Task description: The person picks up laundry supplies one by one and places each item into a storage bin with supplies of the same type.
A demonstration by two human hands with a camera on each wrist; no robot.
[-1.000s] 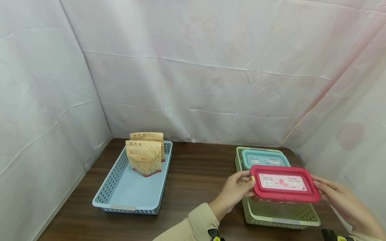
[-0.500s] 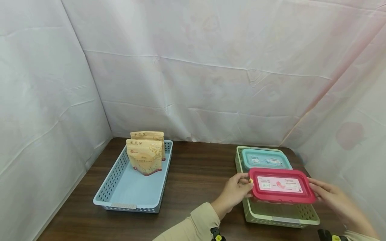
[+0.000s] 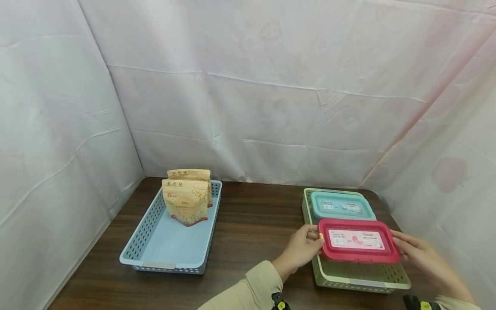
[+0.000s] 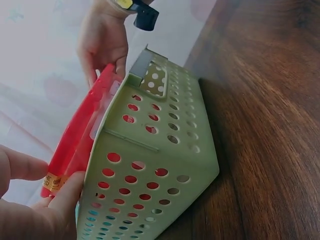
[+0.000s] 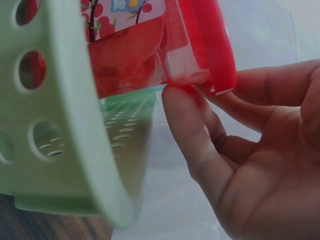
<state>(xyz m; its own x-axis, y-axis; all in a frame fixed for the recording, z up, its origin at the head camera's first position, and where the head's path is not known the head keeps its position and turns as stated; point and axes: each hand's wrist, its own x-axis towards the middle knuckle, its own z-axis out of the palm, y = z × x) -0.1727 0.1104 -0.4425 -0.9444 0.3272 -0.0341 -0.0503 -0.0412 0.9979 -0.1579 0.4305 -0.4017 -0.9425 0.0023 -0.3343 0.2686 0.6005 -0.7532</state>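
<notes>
A clear plastic box with a red lid [image 3: 358,254] and a printed pink label is level, partly down inside the light green basket [image 3: 323,277]. Its red colour shows through the basket's holes in the left wrist view. My left hand [image 3: 299,249] pinches the box's left end, thumb and fingers at the lid's edge beside a yellow sticker [image 4: 53,182]. At the right end my right hand [image 3: 424,258] holds the box, with its thumb [image 5: 185,130] against the lower side below the lid. Behind it in the basket lies a box with a light blue lid [image 3: 342,206].
A light blue basket [image 3: 166,254] stands to the left on the dark wooden table [image 3: 255,224]. Two tan pouches [image 3: 187,204] stand upright in its far part. White cloth [image 3: 255,107] hangs behind the table and on both sides.
Both hands have lowered the red-lidded box into the green basket and shifted it slightly left. The right hand moved left with it. The blue basket and pouches have stayed put.
</notes>
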